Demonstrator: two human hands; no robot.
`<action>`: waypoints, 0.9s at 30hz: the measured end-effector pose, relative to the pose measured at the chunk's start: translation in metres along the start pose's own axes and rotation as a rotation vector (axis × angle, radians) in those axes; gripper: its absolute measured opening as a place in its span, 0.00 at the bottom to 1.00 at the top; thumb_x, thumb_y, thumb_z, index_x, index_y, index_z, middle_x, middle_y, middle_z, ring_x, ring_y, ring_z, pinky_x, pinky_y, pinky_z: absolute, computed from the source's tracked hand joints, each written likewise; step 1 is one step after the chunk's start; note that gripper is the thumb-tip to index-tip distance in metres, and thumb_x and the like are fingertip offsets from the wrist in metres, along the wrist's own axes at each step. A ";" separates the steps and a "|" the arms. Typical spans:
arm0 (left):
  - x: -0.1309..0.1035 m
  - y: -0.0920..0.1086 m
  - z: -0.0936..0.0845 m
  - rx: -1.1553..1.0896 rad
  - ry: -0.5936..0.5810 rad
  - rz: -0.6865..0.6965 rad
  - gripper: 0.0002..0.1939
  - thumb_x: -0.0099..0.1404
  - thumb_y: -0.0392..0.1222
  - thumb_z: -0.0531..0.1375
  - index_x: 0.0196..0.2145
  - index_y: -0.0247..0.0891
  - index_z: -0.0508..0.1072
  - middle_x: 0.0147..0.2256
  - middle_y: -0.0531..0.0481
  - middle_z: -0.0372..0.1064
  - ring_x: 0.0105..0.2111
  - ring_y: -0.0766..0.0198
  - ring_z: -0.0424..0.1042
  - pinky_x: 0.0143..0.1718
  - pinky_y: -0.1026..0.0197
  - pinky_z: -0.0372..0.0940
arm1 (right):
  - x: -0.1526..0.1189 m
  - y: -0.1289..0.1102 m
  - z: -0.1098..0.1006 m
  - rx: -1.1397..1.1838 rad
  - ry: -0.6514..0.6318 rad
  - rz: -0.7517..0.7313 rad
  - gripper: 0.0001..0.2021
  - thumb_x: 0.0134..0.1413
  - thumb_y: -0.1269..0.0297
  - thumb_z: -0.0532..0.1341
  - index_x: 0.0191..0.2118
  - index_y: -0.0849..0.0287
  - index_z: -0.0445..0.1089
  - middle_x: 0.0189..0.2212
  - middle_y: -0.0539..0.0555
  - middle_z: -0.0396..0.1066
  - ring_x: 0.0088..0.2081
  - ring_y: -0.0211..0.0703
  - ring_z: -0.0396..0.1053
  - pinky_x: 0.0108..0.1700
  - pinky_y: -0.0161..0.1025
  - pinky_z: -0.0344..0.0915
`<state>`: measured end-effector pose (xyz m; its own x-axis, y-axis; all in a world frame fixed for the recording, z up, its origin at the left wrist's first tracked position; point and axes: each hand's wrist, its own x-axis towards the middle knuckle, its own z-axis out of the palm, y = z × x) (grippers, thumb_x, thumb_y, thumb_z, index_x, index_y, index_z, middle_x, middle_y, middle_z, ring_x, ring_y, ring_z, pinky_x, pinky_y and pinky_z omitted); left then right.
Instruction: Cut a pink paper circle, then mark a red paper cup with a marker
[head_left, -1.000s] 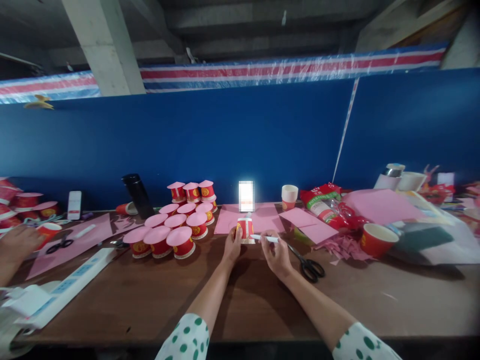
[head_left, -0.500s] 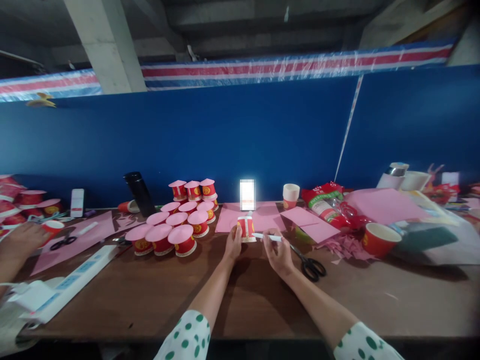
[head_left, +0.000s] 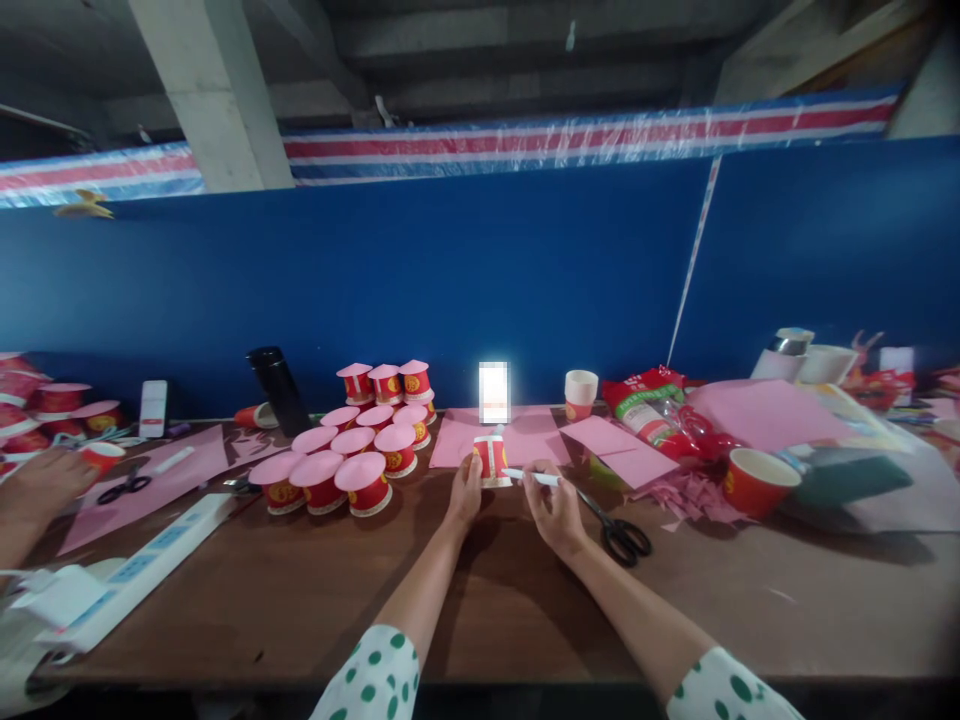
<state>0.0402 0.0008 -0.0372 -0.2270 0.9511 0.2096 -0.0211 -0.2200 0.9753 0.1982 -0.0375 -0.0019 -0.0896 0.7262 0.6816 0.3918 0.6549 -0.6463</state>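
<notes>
A red paper cup (head_left: 492, 460) with a white stripe and gold print is upside down at the middle of the table. My left hand (head_left: 466, 492) grips its left side. Between the fingers of my right hand (head_left: 553, 505) is a white pen (head_left: 538, 478), its tip pointing left at the cup's right side. Behind the cup lies a pink paper sheet (head_left: 532, 430). Several red cups with pink paper discs on top (head_left: 364, 478) stand to the left. Black-handled scissors (head_left: 626, 542) rest beside my right hand.
Far left are a person's hand (head_left: 49, 490), a white power strip (head_left: 150, 570) and small scissors (head_left: 126, 486). A black bottle (head_left: 277, 390) stands at the back. On the right lie a red bag (head_left: 652, 410), pink scraps (head_left: 694, 495) and a red cup (head_left: 759, 484).
The whole view has shifted very slightly. My hands, the cup and the pen hold nearly the same positions relative to each other.
</notes>
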 end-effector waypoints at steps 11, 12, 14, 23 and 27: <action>-0.001 0.002 0.002 0.041 0.061 0.017 0.24 0.58 0.59 0.49 0.35 0.35 0.70 0.29 0.47 0.70 0.29 0.62 0.68 0.32 0.61 0.63 | -0.001 -0.002 0.000 -0.003 -0.035 -0.002 0.11 0.58 0.63 0.49 0.30 0.60 0.64 0.23 0.51 0.66 0.22 0.36 0.62 0.27 0.32 0.59; -0.002 0.002 0.002 0.046 0.073 0.010 0.24 0.57 0.59 0.49 0.35 0.35 0.70 0.29 0.47 0.70 0.29 0.62 0.68 0.32 0.61 0.63 | -0.001 -0.002 -0.001 -0.004 -0.022 -0.007 0.11 0.58 0.63 0.49 0.30 0.60 0.64 0.23 0.51 0.67 0.22 0.36 0.62 0.27 0.32 0.59; -0.001 0.002 0.003 0.053 0.084 0.003 0.24 0.57 0.60 0.50 0.35 0.35 0.70 0.29 0.47 0.70 0.29 0.62 0.69 0.32 0.61 0.63 | 0.000 -0.003 -0.002 -0.011 -0.009 -0.013 0.11 0.57 0.64 0.49 0.29 0.60 0.65 0.22 0.52 0.67 0.22 0.36 0.62 0.26 0.32 0.59; 0.003 -0.005 0.000 0.039 0.016 0.067 0.24 0.60 0.58 0.48 0.39 0.35 0.69 0.32 0.46 0.70 0.30 0.62 0.69 0.33 0.61 0.63 | -0.001 -0.004 -0.001 -0.001 -0.052 -0.002 0.09 0.57 0.64 0.50 0.29 0.59 0.63 0.22 0.51 0.67 0.21 0.35 0.62 0.26 0.32 0.58; 0.002 -0.004 0.001 0.040 0.016 0.057 0.23 0.59 0.57 0.49 0.36 0.35 0.69 0.30 0.47 0.70 0.29 0.63 0.68 0.32 0.62 0.63 | -0.001 -0.003 -0.001 0.039 -0.046 0.009 0.09 0.58 0.63 0.50 0.30 0.59 0.63 0.23 0.52 0.67 0.24 0.37 0.64 0.27 0.32 0.59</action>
<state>0.0407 0.0036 -0.0402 -0.2420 0.9337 0.2638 0.0307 -0.2644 0.9639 0.1985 -0.0401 -0.0003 -0.1282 0.7407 0.6596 0.3573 0.6549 -0.6659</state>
